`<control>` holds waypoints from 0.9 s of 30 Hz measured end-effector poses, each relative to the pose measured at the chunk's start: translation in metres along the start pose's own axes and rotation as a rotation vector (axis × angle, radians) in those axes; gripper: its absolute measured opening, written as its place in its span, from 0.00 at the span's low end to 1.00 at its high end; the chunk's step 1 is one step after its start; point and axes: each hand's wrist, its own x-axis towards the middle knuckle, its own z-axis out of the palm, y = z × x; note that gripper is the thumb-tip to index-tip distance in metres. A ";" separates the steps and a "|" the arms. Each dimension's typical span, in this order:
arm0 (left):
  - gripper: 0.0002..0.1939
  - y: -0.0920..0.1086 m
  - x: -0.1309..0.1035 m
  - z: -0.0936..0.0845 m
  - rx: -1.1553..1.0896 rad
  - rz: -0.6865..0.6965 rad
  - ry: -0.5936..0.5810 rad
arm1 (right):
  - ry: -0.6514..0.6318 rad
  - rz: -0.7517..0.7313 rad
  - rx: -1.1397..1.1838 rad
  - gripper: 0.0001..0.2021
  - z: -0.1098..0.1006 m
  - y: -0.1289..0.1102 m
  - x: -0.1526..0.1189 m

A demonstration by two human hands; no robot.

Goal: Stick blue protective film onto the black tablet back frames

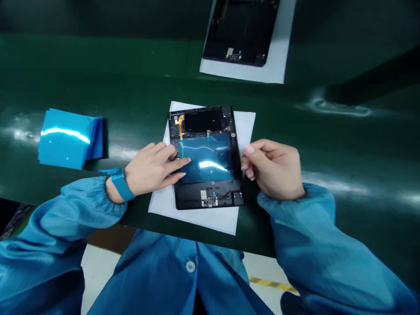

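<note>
An opened tablet housing (193,194) lies on a white sheet (246,127), its circuit boards and an orange flex cable (180,127) exposed. A shiny blue film (210,153) covers the middle of the housing. My left hand (152,168), with a blue strap on the wrist, reaches over the left edge. Its index finger and thumb are stretched out and touch the film's left side. Beside the right edge is my right hand (274,168), thumb and index finger pinched together. Whatever the pinch holds, if anything, is too small to make out.
A stack of blue film sheets (65,138) lies on the green table (138,87) to the left. Another opened tablet housing (243,30) rests on a white sheet (278,65) at the back. A dark bar-like shape (377,78) extends in from the right.
</note>
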 end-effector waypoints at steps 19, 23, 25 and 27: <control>0.20 -0.026 0.049 0.022 -0.254 -0.283 0.101 | -0.601 -0.961 -1.269 0.22 0.027 -0.017 -0.032; 0.17 -0.042 0.039 0.034 -0.366 -0.345 0.246 | -0.589 -0.892 -1.427 0.27 0.044 -0.023 -0.006; 0.17 -0.041 0.039 0.037 -0.377 -0.334 0.238 | -0.548 -0.829 -1.460 0.28 0.049 -0.024 0.005; 0.17 -0.040 0.041 0.038 -0.381 -0.326 0.230 | -0.527 -0.798 -1.485 0.29 0.051 -0.025 0.005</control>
